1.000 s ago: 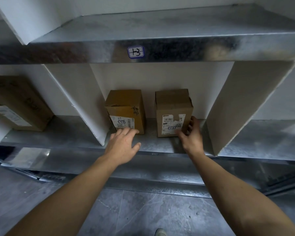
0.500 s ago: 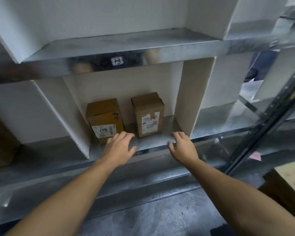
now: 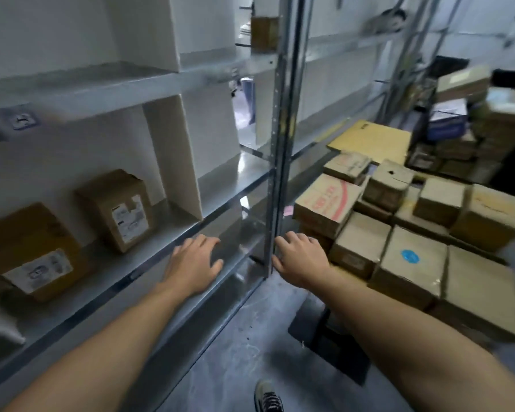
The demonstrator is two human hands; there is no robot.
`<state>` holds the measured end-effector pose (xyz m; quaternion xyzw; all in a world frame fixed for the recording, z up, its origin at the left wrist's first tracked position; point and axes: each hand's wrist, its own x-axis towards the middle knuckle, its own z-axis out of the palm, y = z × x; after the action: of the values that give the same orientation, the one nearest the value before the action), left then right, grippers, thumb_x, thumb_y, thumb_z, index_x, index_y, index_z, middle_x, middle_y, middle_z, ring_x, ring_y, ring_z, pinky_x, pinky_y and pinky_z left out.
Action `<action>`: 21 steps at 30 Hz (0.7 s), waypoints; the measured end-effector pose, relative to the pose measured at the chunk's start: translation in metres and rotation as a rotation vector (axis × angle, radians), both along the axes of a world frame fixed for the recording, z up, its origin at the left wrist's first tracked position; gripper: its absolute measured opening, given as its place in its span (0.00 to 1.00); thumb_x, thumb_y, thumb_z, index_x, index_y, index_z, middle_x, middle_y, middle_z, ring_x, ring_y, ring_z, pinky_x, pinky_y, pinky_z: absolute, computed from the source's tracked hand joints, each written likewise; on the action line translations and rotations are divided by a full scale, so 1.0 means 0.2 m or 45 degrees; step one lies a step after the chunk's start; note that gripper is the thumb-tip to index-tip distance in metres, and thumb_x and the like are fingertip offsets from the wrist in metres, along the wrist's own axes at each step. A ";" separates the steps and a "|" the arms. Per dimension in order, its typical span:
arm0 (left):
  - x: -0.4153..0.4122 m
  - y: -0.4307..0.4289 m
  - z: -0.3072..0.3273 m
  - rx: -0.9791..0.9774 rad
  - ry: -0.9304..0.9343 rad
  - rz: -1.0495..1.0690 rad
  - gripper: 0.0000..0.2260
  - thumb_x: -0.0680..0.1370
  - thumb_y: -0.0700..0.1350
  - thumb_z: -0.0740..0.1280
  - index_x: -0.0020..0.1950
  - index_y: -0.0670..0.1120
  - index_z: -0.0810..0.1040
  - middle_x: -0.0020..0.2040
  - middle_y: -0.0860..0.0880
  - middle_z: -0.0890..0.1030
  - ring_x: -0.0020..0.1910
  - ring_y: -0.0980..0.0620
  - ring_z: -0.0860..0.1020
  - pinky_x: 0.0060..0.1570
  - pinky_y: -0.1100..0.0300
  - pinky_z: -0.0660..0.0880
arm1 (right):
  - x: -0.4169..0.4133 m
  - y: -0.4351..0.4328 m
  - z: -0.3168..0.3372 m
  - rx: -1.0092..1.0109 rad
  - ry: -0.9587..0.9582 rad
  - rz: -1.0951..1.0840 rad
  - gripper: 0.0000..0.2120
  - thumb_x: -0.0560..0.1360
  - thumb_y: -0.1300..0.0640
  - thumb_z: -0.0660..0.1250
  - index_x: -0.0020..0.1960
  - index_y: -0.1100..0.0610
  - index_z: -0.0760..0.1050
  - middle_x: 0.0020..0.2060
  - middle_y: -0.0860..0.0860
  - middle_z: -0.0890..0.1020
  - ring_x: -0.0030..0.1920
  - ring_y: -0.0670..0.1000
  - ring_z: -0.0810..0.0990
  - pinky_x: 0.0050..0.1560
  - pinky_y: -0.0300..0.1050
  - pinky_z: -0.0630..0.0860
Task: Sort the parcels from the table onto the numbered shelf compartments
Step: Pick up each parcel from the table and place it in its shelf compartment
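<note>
head view: left hand [image 3: 195, 263] and right hand [image 3: 298, 260] hover empty, fingers loosely spread, the left before the metal shelf [image 3: 164, 230] edge, the right beside its steel upright [image 3: 275, 173]. two labelled cardboard parcels [image 3: 122, 209] stand in one shelf compartment at left, well apart from the heap of parcels [image 3: 414, 272] at right.

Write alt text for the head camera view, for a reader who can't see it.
A person's open left hand and right hand reach out, holding nothing, at the front of a metal shelf. Two labelled cardboard parcels stand in one compartment at left; a pile of parcels lies at right.
</note>
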<state>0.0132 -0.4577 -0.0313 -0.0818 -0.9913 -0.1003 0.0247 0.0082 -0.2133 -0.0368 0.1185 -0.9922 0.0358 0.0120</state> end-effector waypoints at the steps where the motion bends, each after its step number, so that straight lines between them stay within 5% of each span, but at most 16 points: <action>1: -0.01 0.08 0.00 0.004 0.001 -0.055 0.22 0.79 0.56 0.62 0.71 0.53 0.67 0.69 0.51 0.71 0.66 0.47 0.69 0.64 0.50 0.64 | 0.05 0.09 0.00 0.001 -0.005 -0.066 0.20 0.81 0.41 0.55 0.67 0.51 0.69 0.61 0.54 0.75 0.65 0.58 0.74 0.63 0.55 0.71; 11: -0.13 0.69 0.04 -0.040 0.053 -0.429 0.22 0.79 0.55 0.61 0.72 0.53 0.66 0.69 0.51 0.71 0.66 0.48 0.69 0.64 0.51 0.66 | 0.36 0.68 0.00 0.036 -0.085 -0.480 0.21 0.81 0.41 0.56 0.68 0.51 0.69 0.63 0.54 0.76 0.64 0.57 0.74 0.62 0.55 0.72; 21: -0.51 0.97 0.04 -0.017 0.054 -0.463 0.19 0.79 0.54 0.60 0.70 0.53 0.68 0.66 0.52 0.72 0.64 0.49 0.70 0.63 0.50 0.66 | -0.05 0.82 -0.01 -0.149 -0.042 -0.483 0.20 0.82 0.43 0.56 0.69 0.51 0.69 0.62 0.53 0.76 0.62 0.57 0.75 0.59 0.54 0.73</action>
<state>-0.0887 -0.2641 -0.0235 -0.2621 -0.9600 -0.0948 0.0265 -0.0013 -0.0497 -0.0392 -0.0721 -0.9931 0.0923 0.0091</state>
